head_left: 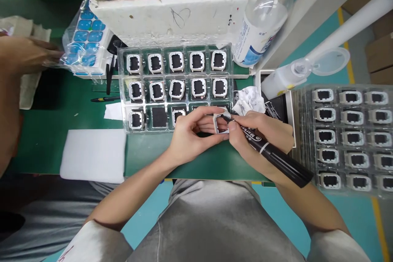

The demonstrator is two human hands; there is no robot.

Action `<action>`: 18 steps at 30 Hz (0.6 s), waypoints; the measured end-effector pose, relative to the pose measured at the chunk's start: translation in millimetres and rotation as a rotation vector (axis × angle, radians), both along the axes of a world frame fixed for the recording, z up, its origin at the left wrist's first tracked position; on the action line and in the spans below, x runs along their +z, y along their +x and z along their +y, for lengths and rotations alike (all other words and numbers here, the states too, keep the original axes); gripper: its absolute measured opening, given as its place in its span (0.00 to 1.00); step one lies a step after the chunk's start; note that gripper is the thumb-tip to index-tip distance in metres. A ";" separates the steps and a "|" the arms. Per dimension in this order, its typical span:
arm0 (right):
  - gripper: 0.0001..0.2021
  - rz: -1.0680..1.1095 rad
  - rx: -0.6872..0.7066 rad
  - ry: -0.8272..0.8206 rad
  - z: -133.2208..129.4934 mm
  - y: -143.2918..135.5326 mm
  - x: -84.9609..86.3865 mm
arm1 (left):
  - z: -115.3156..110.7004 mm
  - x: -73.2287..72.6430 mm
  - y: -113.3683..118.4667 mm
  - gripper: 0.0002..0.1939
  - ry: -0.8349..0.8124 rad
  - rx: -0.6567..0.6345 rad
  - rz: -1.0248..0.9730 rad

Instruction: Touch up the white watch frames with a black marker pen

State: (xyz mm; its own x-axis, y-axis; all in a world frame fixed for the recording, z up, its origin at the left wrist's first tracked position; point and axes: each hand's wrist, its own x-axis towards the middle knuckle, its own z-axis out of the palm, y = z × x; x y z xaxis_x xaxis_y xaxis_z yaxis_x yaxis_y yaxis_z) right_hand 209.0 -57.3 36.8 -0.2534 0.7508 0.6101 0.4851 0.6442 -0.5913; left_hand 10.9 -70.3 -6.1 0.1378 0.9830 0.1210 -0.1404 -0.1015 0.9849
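Between the fingers and thumb of my left hand (pixel 190 137) is a small white watch-case frame (pixel 217 123), held over the near edge of a clear plastic tray. My right hand (pixel 260 137) grips a black marker pen (pixel 276 157), its tip touching or very close to the frame's inner edge. In front of both hands lies the clear tray (pixel 120 90), with rows of similar white frames (pixel 176 62) in its pockets. One pocket (pixel 159 117) in the nearest row holds no frame. My fingers hide part of that row.
At right stands a stack of filled trays (pixel 334 105). A pump bottle (pixel 260 20), a smaller bottle (pixel 287 77) and crumpled paper (pixel 250 100) sit nearby. White foam (pixel 93 155) lies left. Behind are a white box (pixel 172 18) and blue pieces (pixel 87 37); another person's hand (pixel 30 55) is at far left.
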 end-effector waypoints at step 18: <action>0.10 -0.032 0.019 0.096 0.5 -3.5 -4.5 | -4.7 -6.8 -3.5 0.24 0.339 0.109 0.331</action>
